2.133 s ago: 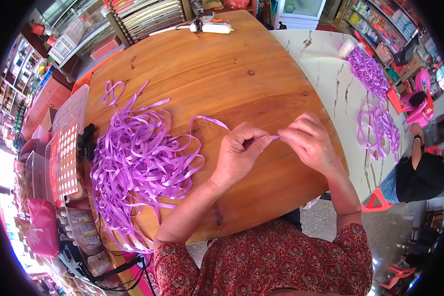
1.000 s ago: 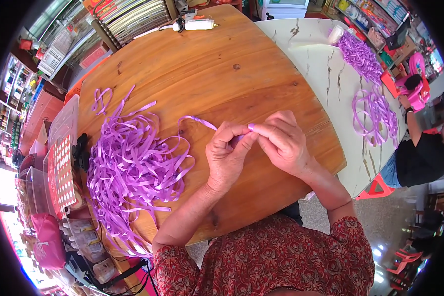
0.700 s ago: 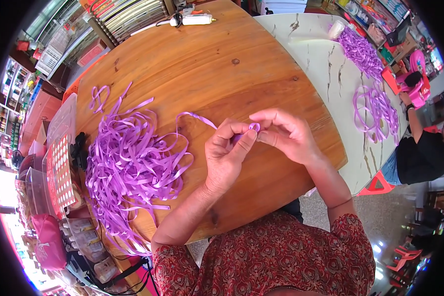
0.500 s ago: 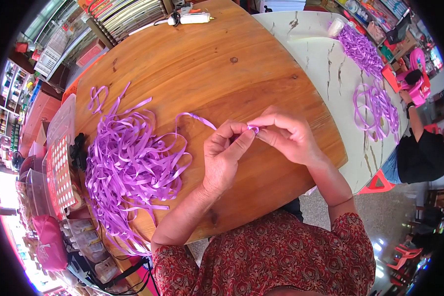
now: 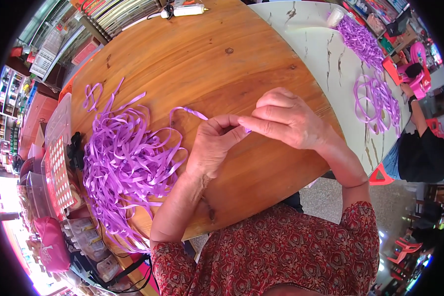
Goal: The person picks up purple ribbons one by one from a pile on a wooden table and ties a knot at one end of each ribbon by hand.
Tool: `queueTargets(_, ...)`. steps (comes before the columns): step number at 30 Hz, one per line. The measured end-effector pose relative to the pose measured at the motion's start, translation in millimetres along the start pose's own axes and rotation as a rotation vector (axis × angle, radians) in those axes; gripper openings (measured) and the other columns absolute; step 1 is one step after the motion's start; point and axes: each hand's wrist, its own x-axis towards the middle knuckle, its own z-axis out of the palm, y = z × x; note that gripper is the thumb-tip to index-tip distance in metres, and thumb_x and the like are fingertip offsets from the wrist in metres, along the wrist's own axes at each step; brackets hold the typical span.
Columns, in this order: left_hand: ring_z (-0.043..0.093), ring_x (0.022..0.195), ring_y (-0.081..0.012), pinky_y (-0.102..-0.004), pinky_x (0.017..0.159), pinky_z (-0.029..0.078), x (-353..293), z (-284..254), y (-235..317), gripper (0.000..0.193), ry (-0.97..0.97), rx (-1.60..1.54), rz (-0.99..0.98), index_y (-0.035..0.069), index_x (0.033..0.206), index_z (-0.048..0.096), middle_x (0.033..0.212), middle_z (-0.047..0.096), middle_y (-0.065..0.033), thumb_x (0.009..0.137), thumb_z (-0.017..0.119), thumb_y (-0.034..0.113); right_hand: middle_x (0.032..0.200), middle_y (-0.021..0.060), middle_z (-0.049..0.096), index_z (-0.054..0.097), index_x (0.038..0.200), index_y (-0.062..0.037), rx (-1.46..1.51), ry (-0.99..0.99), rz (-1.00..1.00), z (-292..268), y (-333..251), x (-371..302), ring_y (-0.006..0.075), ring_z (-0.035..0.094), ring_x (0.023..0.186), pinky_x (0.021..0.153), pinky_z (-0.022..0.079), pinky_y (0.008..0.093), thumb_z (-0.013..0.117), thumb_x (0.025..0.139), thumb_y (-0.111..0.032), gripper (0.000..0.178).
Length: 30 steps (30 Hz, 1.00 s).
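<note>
Purple ribbon (image 5: 195,114) in left hand (image 5: 212,143); clear bin (image 5: 59,121) beside table (image 5: 261,64), contents unclear.

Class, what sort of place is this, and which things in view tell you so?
Probably a shop doubling as a workroom: packed shelves at the left, a heap of purple ribbon on the wooden table, and more ribbon on the white table.

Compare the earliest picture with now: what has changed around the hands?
The right hand has closed in on the left hand, covering the gap where a short stretch of ribbon showed; only a bit peeks out there now. The view has shifted, so the wooden table sits higher. The left hand still pinches the ribbon; the purple pile looks undisturbed.
</note>
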Motion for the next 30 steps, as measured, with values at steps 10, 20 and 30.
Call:
queueTargets(10, 0.050, 0.073, -0.0025, -0.0167, 0.067, 0.042, -2, 12, 1, 0.008, 0.115, -0.005, 0.102, 0.002, 0.091, 0.061, 0.082, 0.058, 0.0038, 0.085, 0.065, 0.004, 0.077, 0.0026, 0.060, 0.067, 0.091, -0.0054, 0.164, 0.220, 0.299, 9, 0, -2, 0.0204, 0.055, 0.071, 0.064, 0.044, 0.0319, 0.080, 0.063, -0.012, 0.031)
queueTargets(20, 0.047, 0.074, -0.0016, -0.0160, 0.065, 0.040, -3, 15, -7, 0.007, 0.163, 0.045, 0.267, 0.002, 0.091, 0.058, 0.085, 0.054, 0.0034, 0.085, 0.061, -0.001, 0.074, 0.0049, 0.060, 0.065, 0.083, -0.0043, 0.271, 0.211, 0.402, 15, -16, 3, 0.0202, 0.056, 0.068, 0.061, 0.044, 0.0304, 0.073, 0.070, 0.001, 0.016)
queueTargets(30, 0.046, 0.071, -0.0053, -0.0207, 0.066, 0.040, -4, 17, -9, 0.008, 0.004, -0.200, 0.302, 0.003, 0.093, 0.062, 0.084, 0.053, 0.0030, 0.086, 0.063, -0.001, 0.076, -0.0012, 0.056, 0.061, 0.087, -0.0007, 1.487, 0.213, 1.053, 20, -14, -8, 0.0042, 0.046, 0.069, 0.060, 0.037, 0.0201, 0.059, 0.087, -0.005, 0.005)
